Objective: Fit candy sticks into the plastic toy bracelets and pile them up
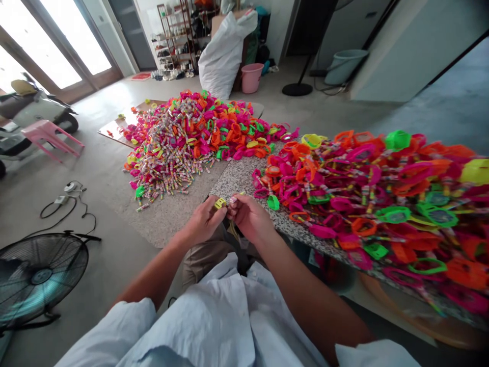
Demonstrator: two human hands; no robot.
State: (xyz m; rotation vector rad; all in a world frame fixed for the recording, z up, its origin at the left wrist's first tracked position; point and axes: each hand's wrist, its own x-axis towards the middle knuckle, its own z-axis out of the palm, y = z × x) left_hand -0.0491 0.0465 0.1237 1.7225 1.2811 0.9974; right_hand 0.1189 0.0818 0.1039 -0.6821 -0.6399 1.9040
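Note:
In front of my lap, at the table's near edge, both my hands are close together. My left hand (pixel 204 220) pinches a small yellow plastic toy piece (pixel 220 203) with thumb and fingers. Beside it, the curled fingers of my right hand (pixel 251 218) pinch a small pale printed tube (pixel 233 200), partly hidden by the fingertips. A large heap (pixel 179 132) of printed tubes and neon plastic toy pieces lies ahead. To my right spreads another heap (pixel 344 188) of pink, orange, green and yellow ring-shaped toys, many with tubes attached.
Both heaps lie on a speckled stone table (pixel 237 176). A black floor fan (pixel 41 276) stands at lower left, near a power strip with cables (pixel 61 200). Farther off are a pink stool (pixel 49 131), a scooter (pixel 34 109), a white sack (pixel 221 56) and a pink bucket (pixel 251 79).

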